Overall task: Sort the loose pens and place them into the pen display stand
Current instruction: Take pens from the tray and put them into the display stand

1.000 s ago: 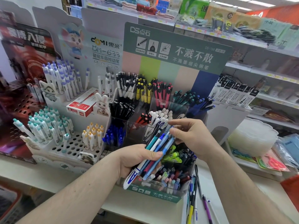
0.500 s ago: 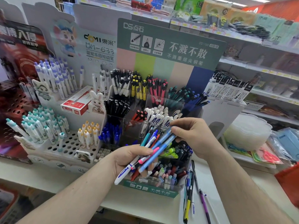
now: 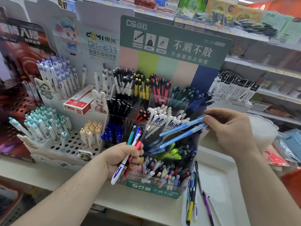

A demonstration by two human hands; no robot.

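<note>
Left hand (image 3: 123, 158) gripping mixed pens (image 3: 132, 144); right hand (image 3: 231, 128) pinching two blue pens (image 3: 180, 132) over the stand (image 3: 156, 189).

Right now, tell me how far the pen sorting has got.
Done: the display stand already has many filled compartments. In hand: the right hand pinches two light blue pens above the stand, while the left hand grips a mixed bunch of pens. Left: that bunch, plus loose pens lying on the white tray.

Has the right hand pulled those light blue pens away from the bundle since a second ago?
Yes. The right hand has drawn the light blue pens rightward, out of the left hand, across the display stand.
</note>
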